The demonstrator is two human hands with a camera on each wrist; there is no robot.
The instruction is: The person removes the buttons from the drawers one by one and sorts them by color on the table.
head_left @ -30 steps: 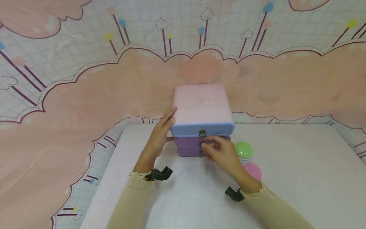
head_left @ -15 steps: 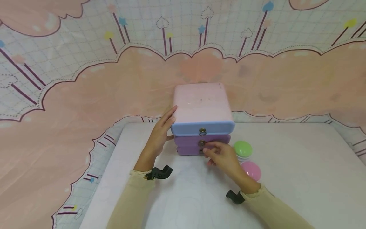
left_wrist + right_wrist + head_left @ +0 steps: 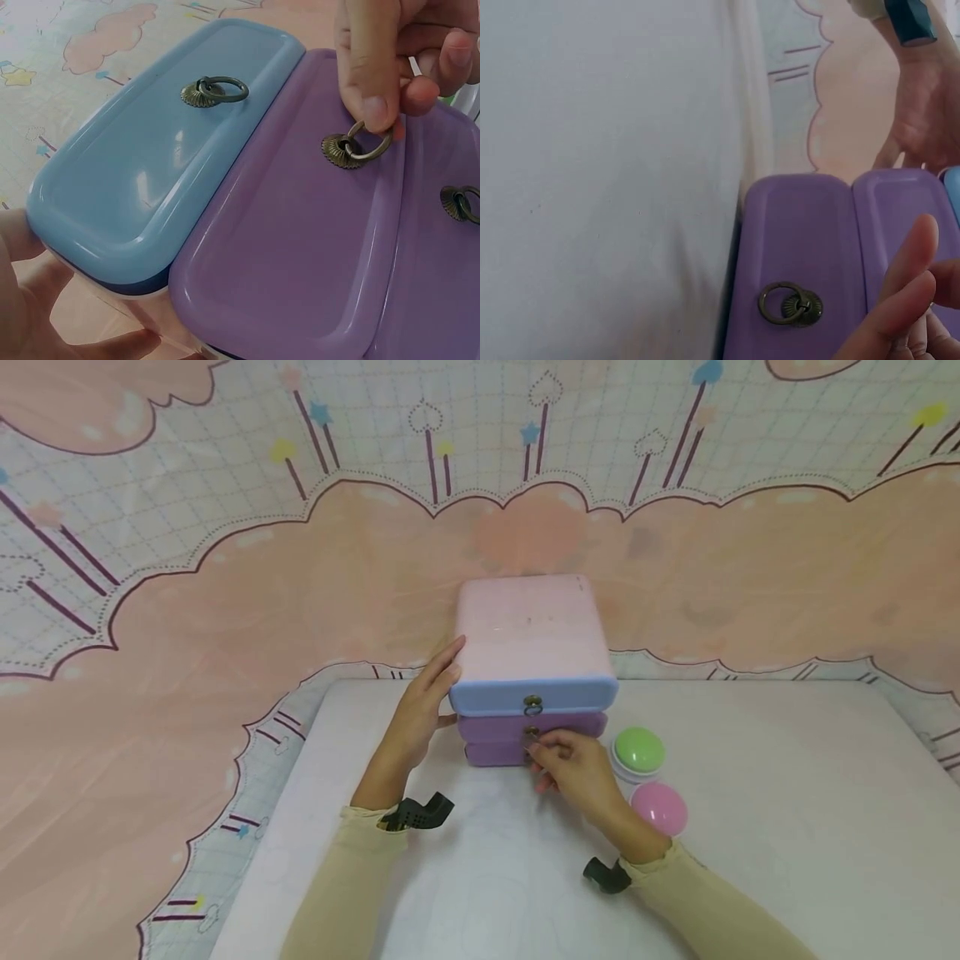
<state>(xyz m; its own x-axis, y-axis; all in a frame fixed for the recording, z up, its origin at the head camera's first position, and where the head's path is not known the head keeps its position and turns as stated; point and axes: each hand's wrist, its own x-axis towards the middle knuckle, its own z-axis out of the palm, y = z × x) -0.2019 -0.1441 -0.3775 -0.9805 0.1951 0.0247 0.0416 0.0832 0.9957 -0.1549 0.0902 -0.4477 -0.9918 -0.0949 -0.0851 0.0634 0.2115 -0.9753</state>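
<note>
A small drawer box with a pink top (image 3: 532, 627) stands on the white table, with one blue drawer front (image 3: 487, 696) above two purple ones. My left hand (image 3: 416, 718) rests flat along the box's left side, fingers fairly straight. With thumb and finger, my right hand (image 3: 581, 768) pinches the brass ring pull (image 3: 371, 150) of the middle purple drawer (image 3: 292, 240); the ring is tipped out from its round base. Another ring (image 3: 225, 90) hangs free on the blue front. The bottom drawer's ring (image 3: 780, 304) is untouched. All three drawers look closed.
To the right of the box sit a green round push button (image 3: 639, 750) on a white base and a pink round one (image 3: 660, 808), close to my right forearm. A patterned cloth (image 3: 375, 577) hangs behind the white table (image 3: 787, 793).
My right fingers slipped slightly off the middle drawer's ring half a second ago, and now pinch it. My left hand has stayed on the box's side.
</note>
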